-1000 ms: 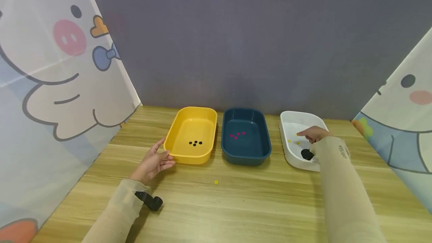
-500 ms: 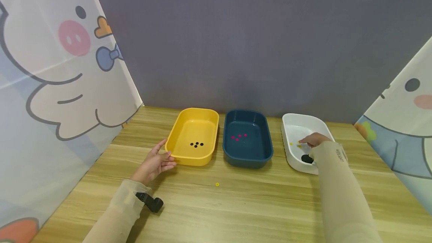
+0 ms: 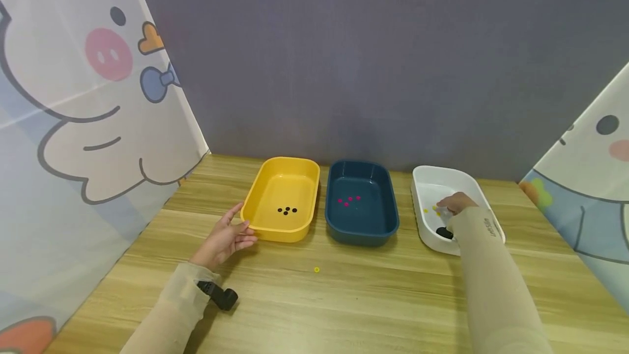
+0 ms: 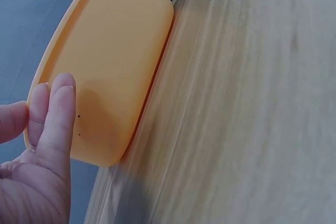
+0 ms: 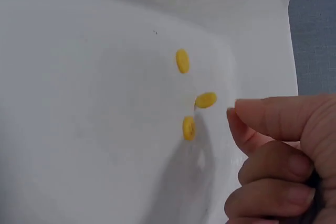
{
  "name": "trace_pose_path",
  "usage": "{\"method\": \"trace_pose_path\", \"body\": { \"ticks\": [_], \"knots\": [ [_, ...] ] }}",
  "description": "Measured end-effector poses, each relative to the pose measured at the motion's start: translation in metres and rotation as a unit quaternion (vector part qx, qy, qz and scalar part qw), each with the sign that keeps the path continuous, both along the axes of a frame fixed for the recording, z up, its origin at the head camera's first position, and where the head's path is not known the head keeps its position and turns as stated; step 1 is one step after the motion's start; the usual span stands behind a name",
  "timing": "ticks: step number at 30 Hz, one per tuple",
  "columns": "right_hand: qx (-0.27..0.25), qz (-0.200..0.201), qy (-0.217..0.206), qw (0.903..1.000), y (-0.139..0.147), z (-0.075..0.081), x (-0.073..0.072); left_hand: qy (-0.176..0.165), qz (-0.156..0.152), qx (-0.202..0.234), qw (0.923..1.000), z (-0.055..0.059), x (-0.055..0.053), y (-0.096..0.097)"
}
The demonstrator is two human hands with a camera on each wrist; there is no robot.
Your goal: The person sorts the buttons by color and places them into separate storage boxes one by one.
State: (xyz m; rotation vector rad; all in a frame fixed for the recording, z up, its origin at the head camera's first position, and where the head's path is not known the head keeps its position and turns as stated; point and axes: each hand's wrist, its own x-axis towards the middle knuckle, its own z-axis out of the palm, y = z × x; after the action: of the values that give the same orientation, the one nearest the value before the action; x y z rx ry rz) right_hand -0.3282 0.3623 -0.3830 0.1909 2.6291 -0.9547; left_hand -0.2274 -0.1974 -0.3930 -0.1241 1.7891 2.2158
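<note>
My left hand (image 3: 223,240) grips the near left corner of the yellow tray (image 3: 307,220), thumb and fingers around its rim. In the left wrist view the fingers (image 4: 59,119) lie against its outer wall. Over the white tray (image 3: 426,240) is my right hand (image 3: 458,202). Its thumb and forefinger tips nearly meet, the other fingers are curled, and nothing shows between them. Below the fingertips, three small yellow button-like discs lie on the tray's floor. In the right wrist view they are an upper disc (image 5: 182,61), a middle disc (image 5: 206,99) and a lower disc (image 5: 189,128).
Between the two other trays stands a dark blue tray (image 3: 361,236) holding several small pink pieces (image 3: 346,204). Several black pieces (image 3: 286,213) lie in the yellow tray. One yellow disc (image 3: 316,270) lies on the wooden table (image 3: 344,310). A grey partition (image 3: 363,59) rises behind.
A yellow disc seen at my right fingertips a second ago now lies with the others in the white tray. The right hand has shifted slightly; the left keeps its hold.
</note>
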Motion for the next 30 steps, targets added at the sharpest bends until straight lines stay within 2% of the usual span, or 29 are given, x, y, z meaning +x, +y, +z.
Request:
{"method": "trace_pose_path", "body": {
  "ticks": [3,6,8,11,13,19,23,26,30],
  "knots": [
    [-0.017,-0.015,-0.01,0.9997,0.0,0.005,0.003,0.001,-0.002,-0.004,1.0,0.001,0.0,0.001],
    [-0.076,-0.041,-0.03,0.9958,-0.003,0.012,0.002,0.004,-0.002,-0.006,1.0,0.002,0.0,0.001],
    [-0.128,-0.055,-0.036,0.9897,-0.006,0.019,0.0,0.007,-0.001,-0.005,1.0,0.004,0.0,0.0],
    [-0.173,-0.049,-0.023,0.9834,-0.011,0.034,0.0,0.01,-0.002,-0.002,0.9999,0.004,0.0,-0.001],
    [-0.185,-0.037,-0.007,0.982,-0.015,0.044,0.003,0.008,-0.006,0.001,1.0,0.004,0.0,-0.001],
    [-0.151,0.04,0.056,0.9862,-0.044,0.086,0.017,-0.004,-0.008,0.0,1.0,0.0,0.0,-0.003],
    [-0.123,0.089,0.074,0.9855,-0.071,0.111,0.027,-0.004,-0.008,0.0,1.0,0.0,0.0,-0.005],
    [-0.106,0.114,0.084,0.9843,-0.088,0.119,0.035,-0.003,-0.011,0.0,0.9999,0.001,0.0,-0.004],
    [-0.087,0.14,0.097,0.9816,-0.109,0.119,0.043,-0.004,-0.01,0.002,0.9999,0.002,0.0,-0.002]
  ]
}}
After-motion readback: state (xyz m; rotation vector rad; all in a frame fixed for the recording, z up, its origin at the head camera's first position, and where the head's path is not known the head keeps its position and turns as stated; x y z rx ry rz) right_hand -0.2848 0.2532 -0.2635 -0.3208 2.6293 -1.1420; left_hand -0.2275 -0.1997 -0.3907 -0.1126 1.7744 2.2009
